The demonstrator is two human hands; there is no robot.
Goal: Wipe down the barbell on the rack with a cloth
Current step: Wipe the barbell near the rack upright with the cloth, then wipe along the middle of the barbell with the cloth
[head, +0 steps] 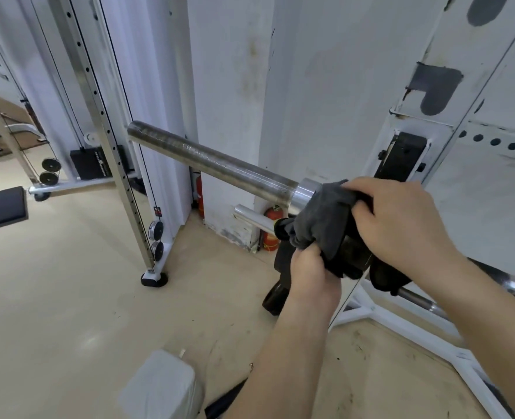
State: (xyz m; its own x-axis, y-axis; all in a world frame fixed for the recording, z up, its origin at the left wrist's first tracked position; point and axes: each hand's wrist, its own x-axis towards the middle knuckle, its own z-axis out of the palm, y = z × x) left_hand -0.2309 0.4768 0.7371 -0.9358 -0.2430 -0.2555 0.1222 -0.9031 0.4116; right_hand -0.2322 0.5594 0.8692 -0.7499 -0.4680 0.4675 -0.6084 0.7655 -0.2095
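Note:
The barbell's steel sleeve (207, 160) juts out to the left from the white rack (413, 146), ending in a shiny collar (306, 193). A dark grey cloth (319, 225) is draped over the bar just inside the collar. My right hand (398, 225) presses the cloth from above, fingers curled over it. My left hand (310, 267) pinches the cloth's hanging lower end from below. A thin part of the bar shaft (416, 297) shows under my right forearm. The bar between my hands is hidden by the cloth.
A short chrome peg (253, 219) sticks out below the sleeve, with red fire extinguishers (271, 228) on the floor against the wall. A cable machine upright (114, 152) stands to the left on a beige floor. A grey padded bench end (162, 385) is near my legs.

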